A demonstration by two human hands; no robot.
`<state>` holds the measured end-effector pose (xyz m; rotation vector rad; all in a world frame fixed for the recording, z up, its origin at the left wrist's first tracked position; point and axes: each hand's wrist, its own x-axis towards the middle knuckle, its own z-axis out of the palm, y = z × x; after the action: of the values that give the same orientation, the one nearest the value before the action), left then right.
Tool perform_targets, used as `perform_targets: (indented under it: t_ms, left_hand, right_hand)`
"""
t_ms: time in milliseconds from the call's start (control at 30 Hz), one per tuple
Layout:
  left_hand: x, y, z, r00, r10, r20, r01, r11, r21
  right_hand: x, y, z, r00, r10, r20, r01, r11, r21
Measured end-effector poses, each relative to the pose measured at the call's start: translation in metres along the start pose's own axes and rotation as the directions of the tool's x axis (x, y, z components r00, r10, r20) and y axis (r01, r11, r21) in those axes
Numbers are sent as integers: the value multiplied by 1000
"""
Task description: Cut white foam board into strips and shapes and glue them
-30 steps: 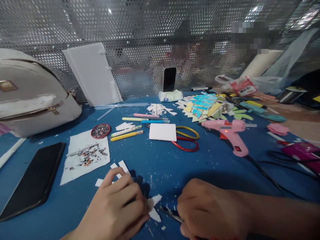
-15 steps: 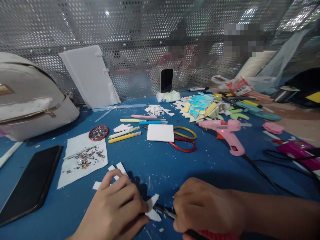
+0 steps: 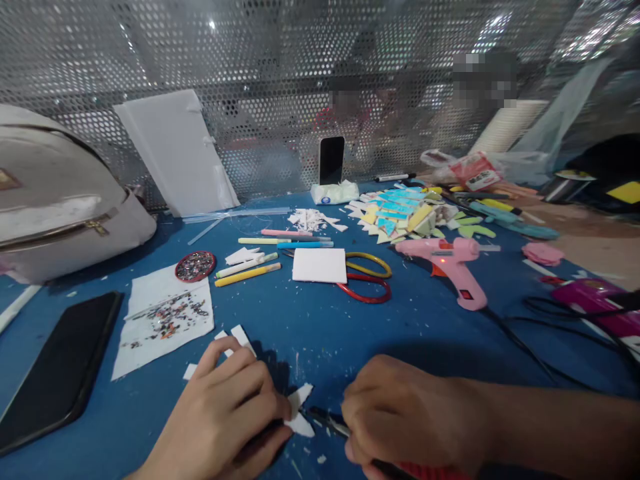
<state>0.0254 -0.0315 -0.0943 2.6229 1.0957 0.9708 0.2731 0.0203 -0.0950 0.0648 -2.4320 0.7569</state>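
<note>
My left hand (image 3: 235, 400) is closed at the bottom centre, pinching a small white foam-like piece (image 3: 301, 421) whose two pointed ends spread apart like a fork. To its right, my right hand (image 3: 395, 413) is wrapped round a dark, narrow-tipped metal tool (image 3: 327, 420); something red shows beneath the wrist. The tool's tip lies just right of the white piece, close to the notch between its ends. Most of the tool is hidden in the fist, so its kind cannot be made out. White strips (image 3: 243, 339) lie beyond my left fingers.
A pink glue gun (image 3: 450, 257) lies at the right with its black cord. Scissors (image 3: 373, 293) lie partly under a white card (image 3: 319, 265). Markers (image 3: 249, 275), a dish of sequins (image 3: 195, 266), a dark phone (image 3: 60, 367) and cut coloured pieces (image 3: 400, 212) surround the work area.
The tool's tip has drawn slightly back from the white piece, leaving a small gap. My left hand still pinches the piece, which has shifted a little to the left.
</note>
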Motion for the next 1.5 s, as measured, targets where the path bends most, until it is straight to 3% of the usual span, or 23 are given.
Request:
perform_targets:
  t_ms: [233,467,733,900,1000,1100,1333,1500]
  left_hand:
    - [-6,-1,5,1000,7,-20,-7,1000,-5]
    - [-4,-2,6,1000,-2,-26,2,1000,-11]
    - [-6,-1,12,1000,-21,16,21,999,-24]
    - [-5,2,11,997,-66,29,68,996,-61]
    - [-4,3,8,992,-113,49,116,990,-75]
    - [-3,5,4,990,-124,73,130,987,-89]
    - [-3,7,3,976,-182,119,196,974,-114]
    - [-4,6,5,967,-212,140,234,959,-160]
  right_hand:
    - [-5,3,5,995,-71,-66,67,995,-70]
    - [-4,1,3,1000,15,15,-14,999,-50]
    - [0,-1,-1,989,28,146,2,979,-203]
    - [-4,-3,0,993,33,111,-17,989,-145]
    - [-6,-3,2,999,46,15,-44,994,-97]
    - [-6,0,2,998,-31,-48,28,998,-59]
    - [-4,1,0,998,-9,58,11,999,-47]
    - [-5,-4,1,989,77,128,-53,982,-181]
